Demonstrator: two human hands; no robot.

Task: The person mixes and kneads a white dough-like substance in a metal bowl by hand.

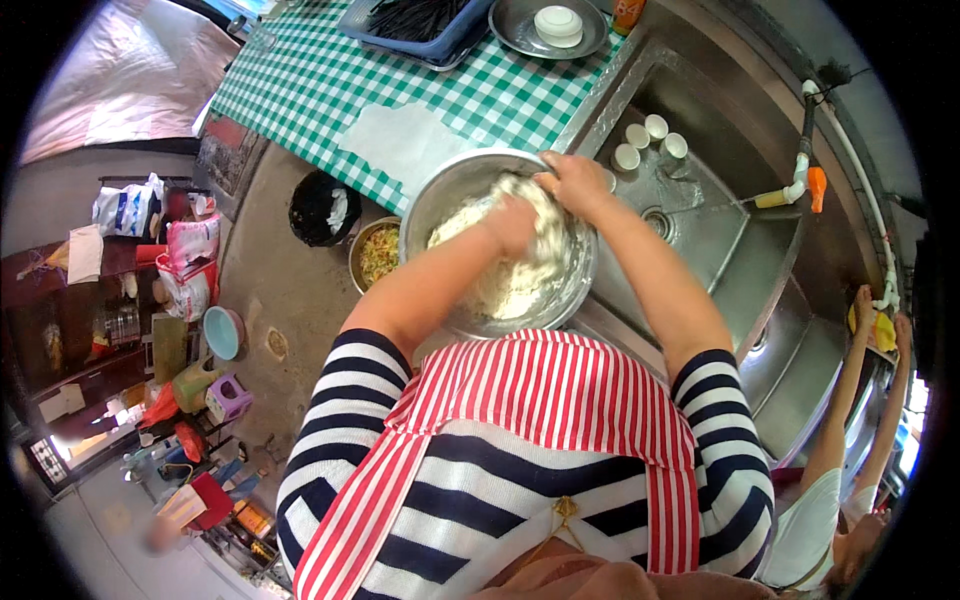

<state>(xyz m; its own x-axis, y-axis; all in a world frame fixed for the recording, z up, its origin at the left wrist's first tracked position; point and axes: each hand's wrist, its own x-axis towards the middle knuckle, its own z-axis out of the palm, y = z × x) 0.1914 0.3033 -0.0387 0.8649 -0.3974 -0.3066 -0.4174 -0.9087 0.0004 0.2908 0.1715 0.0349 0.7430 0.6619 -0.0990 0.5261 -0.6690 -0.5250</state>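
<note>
A large metal bowl [420,215] sits at the near end of the checked tablecloth, beside the sink, close in front of my body. Pale, crumbly flour dough [505,295] covers much of its inside. My left hand [512,228] is down in the dough, its fingers smeared by motion and partly buried. On the bowl's far right rim, my right hand [577,187] grips the edge, fingers wrapped over it. A wrinkled white sheet [400,140] lies on the cloth just beyond the bowl.
Right of the bowl, a steel sink [690,95] holds several small white cups [625,157]; a thin stream runs from the tap [772,200]. A bowl of chopped filling [378,255] and a black-lined bin [325,210] stand left. Another person's arms [850,370] reach in at right.
</note>
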